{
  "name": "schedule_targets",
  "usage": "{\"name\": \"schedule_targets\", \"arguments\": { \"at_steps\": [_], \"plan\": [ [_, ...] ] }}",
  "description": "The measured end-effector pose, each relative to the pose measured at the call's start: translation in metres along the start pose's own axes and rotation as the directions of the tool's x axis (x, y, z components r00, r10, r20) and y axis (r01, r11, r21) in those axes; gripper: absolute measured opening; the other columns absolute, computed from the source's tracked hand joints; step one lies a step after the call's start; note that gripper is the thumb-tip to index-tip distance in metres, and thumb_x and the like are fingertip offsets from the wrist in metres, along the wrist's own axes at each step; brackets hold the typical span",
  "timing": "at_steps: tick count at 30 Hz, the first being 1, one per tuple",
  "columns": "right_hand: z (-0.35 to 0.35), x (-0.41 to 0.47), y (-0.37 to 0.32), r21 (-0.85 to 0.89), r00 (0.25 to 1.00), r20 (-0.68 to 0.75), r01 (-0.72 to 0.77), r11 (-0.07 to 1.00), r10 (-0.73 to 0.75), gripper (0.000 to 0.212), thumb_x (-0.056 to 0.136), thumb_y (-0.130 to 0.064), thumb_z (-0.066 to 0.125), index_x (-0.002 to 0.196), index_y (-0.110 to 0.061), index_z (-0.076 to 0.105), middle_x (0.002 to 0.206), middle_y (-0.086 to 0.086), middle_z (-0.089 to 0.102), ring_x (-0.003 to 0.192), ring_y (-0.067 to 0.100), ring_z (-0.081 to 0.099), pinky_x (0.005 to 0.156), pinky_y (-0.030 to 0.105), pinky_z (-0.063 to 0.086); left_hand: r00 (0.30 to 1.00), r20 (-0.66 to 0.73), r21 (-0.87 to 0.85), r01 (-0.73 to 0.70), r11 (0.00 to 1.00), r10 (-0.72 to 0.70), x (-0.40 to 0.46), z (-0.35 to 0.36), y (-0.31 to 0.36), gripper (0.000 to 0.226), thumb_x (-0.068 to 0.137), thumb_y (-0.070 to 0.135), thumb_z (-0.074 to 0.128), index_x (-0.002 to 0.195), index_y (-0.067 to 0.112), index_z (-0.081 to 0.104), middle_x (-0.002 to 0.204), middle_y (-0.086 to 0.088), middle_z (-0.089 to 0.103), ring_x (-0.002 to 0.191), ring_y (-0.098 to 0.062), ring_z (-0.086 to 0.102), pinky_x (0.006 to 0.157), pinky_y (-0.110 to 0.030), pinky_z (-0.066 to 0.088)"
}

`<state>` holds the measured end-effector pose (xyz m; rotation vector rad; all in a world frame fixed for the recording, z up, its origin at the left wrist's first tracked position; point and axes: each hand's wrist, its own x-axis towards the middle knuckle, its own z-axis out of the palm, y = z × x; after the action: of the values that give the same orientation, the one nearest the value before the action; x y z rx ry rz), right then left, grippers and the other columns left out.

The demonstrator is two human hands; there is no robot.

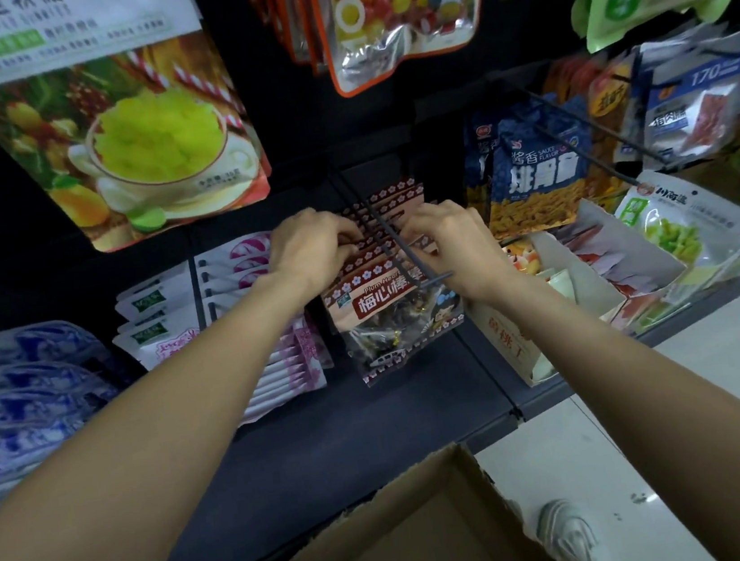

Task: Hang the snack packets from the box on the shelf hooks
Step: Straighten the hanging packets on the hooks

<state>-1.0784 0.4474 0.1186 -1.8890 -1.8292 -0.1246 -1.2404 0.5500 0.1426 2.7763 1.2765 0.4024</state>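
Observation:
A row of brown plum snack packets (398, 309) with white flower borders hangs on a dark shelf hook (393, 242) at the middle of the shelf. My left hand (314, 245) grips the top edges of the packets from the left side of the hook. On the hook's right side, my right hand (450, 246) pinches the packet tops. The front packet hangs in full view below my hands. The open cardboard box (407, 543) sits at the bottom centre, its inside hidden.
White and pink packets (240, 307) hang to the left, blue and white ones (21, 397) further left. Blue rib-snack packets (532, 169) and an open display carton (563, 297) stand to the right. Large fruit (123, 138) and candy bags (393, 4) hang above. My shoe (566, 537) rests on the pale floor.

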Motion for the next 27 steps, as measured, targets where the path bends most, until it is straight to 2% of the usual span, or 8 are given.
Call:
{"name": "schedule_targets", "arguments": {
  "at_steps": [2,5,9,12,14,21,24,27],
  "plan": [
    [0.0,0.001,-0.001,-0.019,1.0,0.006,-0.002,1.0,0.002,0.014,0.089,-0.023,0.063,0.101,-0.017,0.068,0.114,-0.002,0.063,0.105,0.024,0.051,0.081,0.035,0.032,1.0,0.0,-0.009,-0.015,1.0,0.015,-0.002,-0.001,0.001,0.023,0.092,0.035,0.059,0.113,0.031,0.068,0.115,0.002,0.067,0.105,-0.021,0.06,0.082,-0.031,0.045],
    [0.0,0.0,-0.001,-0.018,1.0,0.008,-0.016,1.0,0.016,0.015,0.09,-0.024,0.062,0.103,-0.017,0.067,0.116,-0.002,0.062,0.106,0.023,0.05,0.08,0.033,0.029,0.998,-0.032,-0.078,0.047,0.996,-0.05,-0.002,-0.004,0.0,0.024,0.095,0.039,0.051,0.105,0.028,0.07,0.102,0.001,0.071,0.093,-0.023,0.064,0.074,-0.03,0.047],
    [0.002,-0.002,-0.002,0.019,1.0,0.003,-0.031,0.999,0.031,0.015,0.09,-0.023,0.062,0.104,-0.017,0.067,0.117,-0.003,0.061,0.106,0.023,0.049,0.08,0.031,0.027,0.979,-0.135,-0.174,0.125,0.977,-0.15,0.008,-0.007,-0.003,0.016,0.093,0.032,0.058,0.105,0.027,0.067,0.1,0.004,0.071,0.094,-0.02,0.065,0.079,-0.034,0.052],
    [0.002,-0.003,-0.003,0.019,0.999,0.003,-0.04,0.999,0.04,0.015,0.09,-0.023,0.062,0.103,-0.018,0.067,0.117,-0.004,0.061,0.106,0.023,0.049,0.08,0.032,0.028,0.987,-0.001,-0.069,0.159,0.985,-0.16,0.017,-0.005,-0.006,0.023,0.087,0.038,0.065,0.109,0.03,0.066,0.107,0.007,0.069,0.102,-0.017,0.063,0.082,-0.03,0.05],
    [0.0,-0.002,-0.003,0.02,0.999,0.005,-0.045,0.999,0.045,0.015,0.09,-0.025,0.063,0.102,-0.018,0.067,0.118,-0.004,0.061,0.107,0.023,0.049,0.079,0.031,0.027,0.986,0.03,-0.012,0.165,0.986,-0.165,0.019,-0.001,-0.006,0.024,0.087,0.039,0.065,0.109,0.03,0.068,0.109,0.006,0.07,0.104,-0.017,0.062,0.083,-0.029,0.047],
    [0.0,-0.001,-0.004,0.013,0.999,0.007,-0.043,0.999,0.043,0.016,0.091,-0.025,0.061,0.105,-0.019,0.067,0.121,-0.005,0.06,0.11,0.023,0.048,0.079,0.031,0.024,0.996,-0.089,0.134,0.034,0.99,-0.022,0.016,0.006,-0.011,0.024,0.092,0.039,0.058,0.112,0.032,0.068,0.113,-0.002,0.067,0.108,-0.023,0.058,0.087,-0.033,0.042],
    [0.001,-0.002,-0.004,0.019,0.999,0.006,-0.052,0.998,0.052,0.018,0.092,-0.027,0.06,0.107,-0.019,0.067,0.122,-0.007,0.06,0.112,0.022,0.046,0.08,0.031,0.023,0.989,-0.143,0.067,0.059,0.996,-0.049,0.017,0.003,-0.01,0.025,0.092,0.042,0.055,0.108,0.029,0.069,0.106,-0.001,0.07,0.104,-0.023,0.06,0.085,-0.034,0.045],
    [0.001,-0.004,-0.004,0.029,0.998,0.002,-0.057,0.998,0.057,0.017,0.092,-0.027,0.06,0.106,-0.02,0.066,0.12,-0.007,0.06,0.111,0.021,0.046,0.08,0.031,0.024,0.983,-0.166,-0.015,0.073,0.997,-0.075,0.023,0.001,-0.008,0.022,0.095,0.033,0.052,0.111,0.026,0.066,0.116,-0.002,0.065,0.111,-0.026,0.054,0.093,-0.038,0.04]
  ]
}}
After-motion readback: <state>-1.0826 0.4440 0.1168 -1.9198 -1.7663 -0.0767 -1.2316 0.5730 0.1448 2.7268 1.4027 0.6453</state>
